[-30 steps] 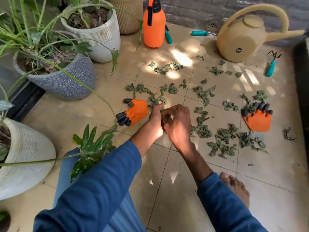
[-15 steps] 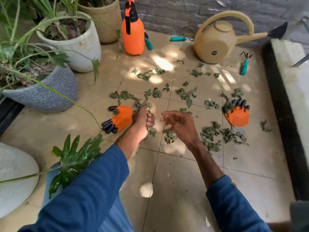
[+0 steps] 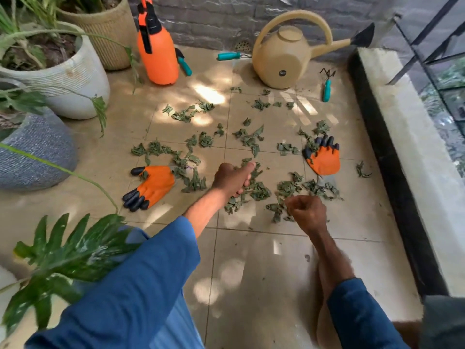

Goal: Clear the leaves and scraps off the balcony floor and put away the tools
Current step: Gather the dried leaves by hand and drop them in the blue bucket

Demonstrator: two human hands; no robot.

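Leaf-strewn balcony floor (image 3: 251, 260), left hand (image 3: 232, 178) fisted

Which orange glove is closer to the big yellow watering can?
The orange glove on the right, near the raised ledge. It lies below the watering can, fingertips pointing toward it. The other glove lies far to the left, by the grey pot.
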